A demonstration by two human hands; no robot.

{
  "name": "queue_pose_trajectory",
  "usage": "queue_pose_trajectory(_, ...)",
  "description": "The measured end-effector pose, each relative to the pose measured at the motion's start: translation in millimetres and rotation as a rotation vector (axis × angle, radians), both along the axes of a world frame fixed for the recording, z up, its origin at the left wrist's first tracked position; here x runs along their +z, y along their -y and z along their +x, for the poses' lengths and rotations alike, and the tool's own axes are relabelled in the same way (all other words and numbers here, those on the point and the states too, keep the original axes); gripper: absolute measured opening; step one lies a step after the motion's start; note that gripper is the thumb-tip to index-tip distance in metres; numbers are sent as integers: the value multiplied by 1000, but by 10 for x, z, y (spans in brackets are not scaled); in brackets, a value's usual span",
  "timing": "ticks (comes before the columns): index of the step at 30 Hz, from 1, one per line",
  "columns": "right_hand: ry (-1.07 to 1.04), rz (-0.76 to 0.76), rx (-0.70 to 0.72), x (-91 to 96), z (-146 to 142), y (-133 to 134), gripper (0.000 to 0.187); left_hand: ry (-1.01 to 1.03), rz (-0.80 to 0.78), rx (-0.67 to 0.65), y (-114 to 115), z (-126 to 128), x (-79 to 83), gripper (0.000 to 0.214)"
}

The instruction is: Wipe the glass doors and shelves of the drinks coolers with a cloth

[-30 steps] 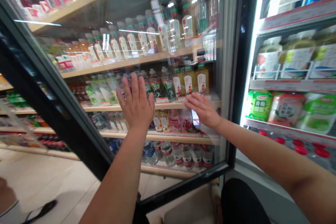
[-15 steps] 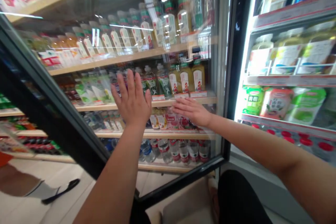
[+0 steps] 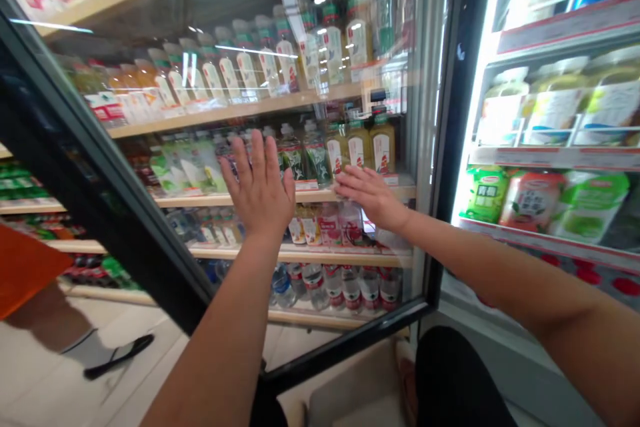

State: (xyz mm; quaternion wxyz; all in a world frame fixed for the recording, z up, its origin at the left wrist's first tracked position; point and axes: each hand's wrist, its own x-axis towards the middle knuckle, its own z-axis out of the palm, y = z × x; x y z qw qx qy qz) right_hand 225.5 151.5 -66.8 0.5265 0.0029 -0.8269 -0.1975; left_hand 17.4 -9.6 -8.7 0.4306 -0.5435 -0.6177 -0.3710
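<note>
My left hand [image 3: 261, 188] is open, its palm and spread fingers flat against the glass door [image 3: 320, 47] of a drinks fridge. My right hand [image 3: 369, 196] is open too, fingers stretched out and pressed on the same glass a little to the right. The black-framed door stands swung out from the fridge. Through the glass show wooden shelves [image 3: 235, 111] with rows of bottled drinks [image 3: 357, 144].
On the right the lit fridge interior [image 3: 545, 147] holds green and red drink packs [image 3: 530, 200] on wire shelves. A person in orange [image 3: 25, 267] with a black shoe [image 3: 117, 357] stands at the lower left on the pale tiled floor. The door's black bottom rail [image 3: 345, 347] runs near my knees.
Both hands stay flat on the glass; the right hand has slid slightly left. The person in orange has come into view at the lower left.
</note>
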Motion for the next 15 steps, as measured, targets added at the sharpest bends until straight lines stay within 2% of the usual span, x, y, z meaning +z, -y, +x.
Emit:
queue_pose_trajectory(3,-256,-96,-12,422,-3,-108,55,-5,12,8,-7,-5,-16,67)
queue_pose_trajectory(5,-387,-110,-23,588,-29,-160,56,-13,17,16,-6,-3,-22,67)
queue_pose_trajectory(7,-378,-66,-27,532,-69,-135,53,-23,19,24,0,2,-18,67)
queue_pose_trajectory(9,-258,8,-13,364,-102,-64,50,-21,20,19,5,8,-9,67)
queue_pose_trajectory(11,-130,31,-4,299,-106,-38,50,-13,16,2,6,10,-6,67)
queue_pose_trajectory(13,-121,-28,-15,463,-77,-119,53,-3,14,-10,6,13,-17,66)
queue_pose_trajectory(15,-267,-131,-33,780,-33,-277,56,1,22,-7,14,22,-31,64)
